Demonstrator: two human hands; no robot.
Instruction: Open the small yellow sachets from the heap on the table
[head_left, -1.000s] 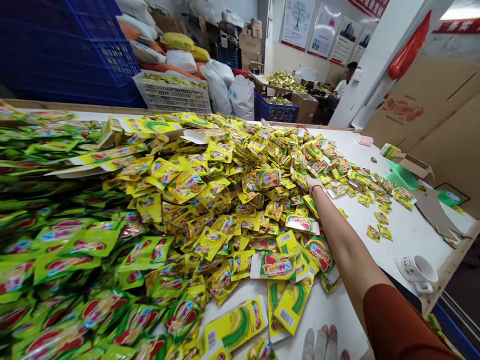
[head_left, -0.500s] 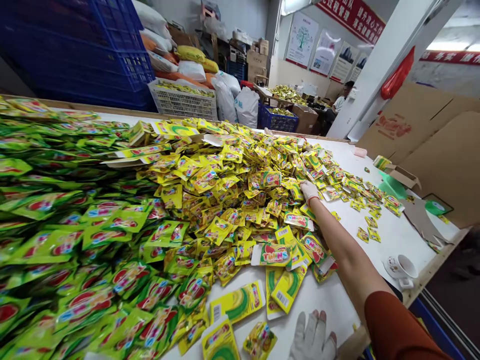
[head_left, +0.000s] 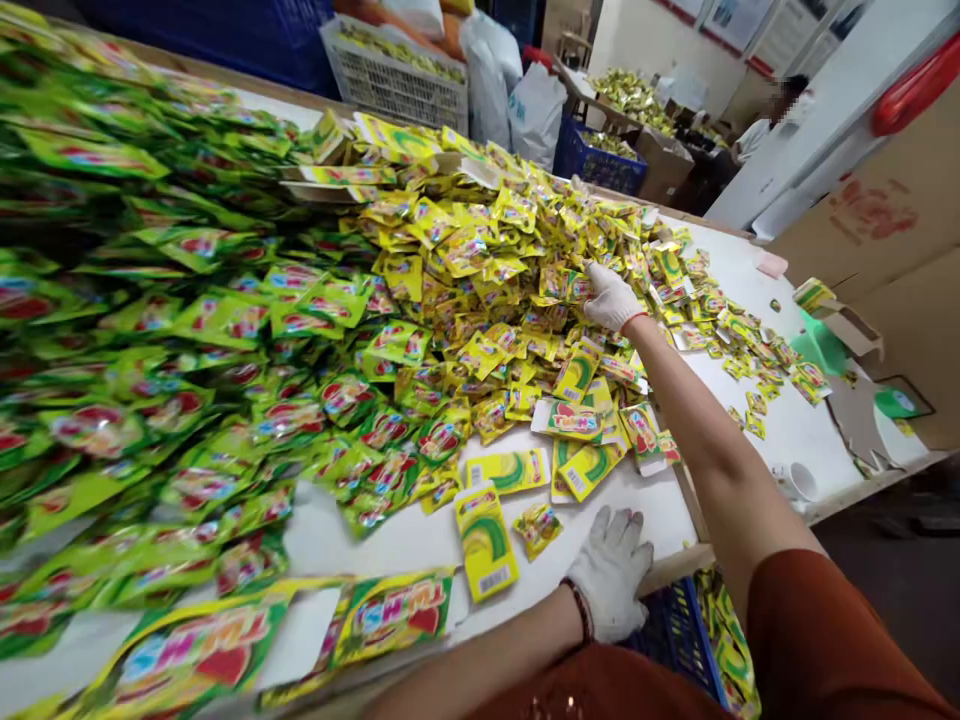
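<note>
My gloved right hand [head_left: 611,300] reaches over the heap, its thumb and fingers about the right end of a small yellow printed box [head_left: 564,285]; how firmly it grips is hard to make out. My gloved left hand [head_left: 613,570] lies spread at the table's front edge, holding nothing. Close to its fingers are a yellow sachet [head_left: 538,529] and an upright-lying yellow box [head_left: 485,540]. Several more boxes, among them a flat TWINS box [head_left: 574,420], lie between my hands. Yellow sachets [head_left: 480,250] form the heap, with green watermelon-printed sachets [head_left: 225,310] piled at left.
A blue crate [head_left: 679,640] with yellow packs sits below the table edge. A white cup [head_left: 795,482] stands at right, near cardboard [head_left: 877,240] and a green container [head_left: 821,342]. Behind are a white crate [head_left: 405,80], sacks and a seated person [head_left: 757,135].
My view has tilted down. My right hand has moved left along the heap to the small yellow box. My left hand stays spread on the table, now more fully in view.
</note>
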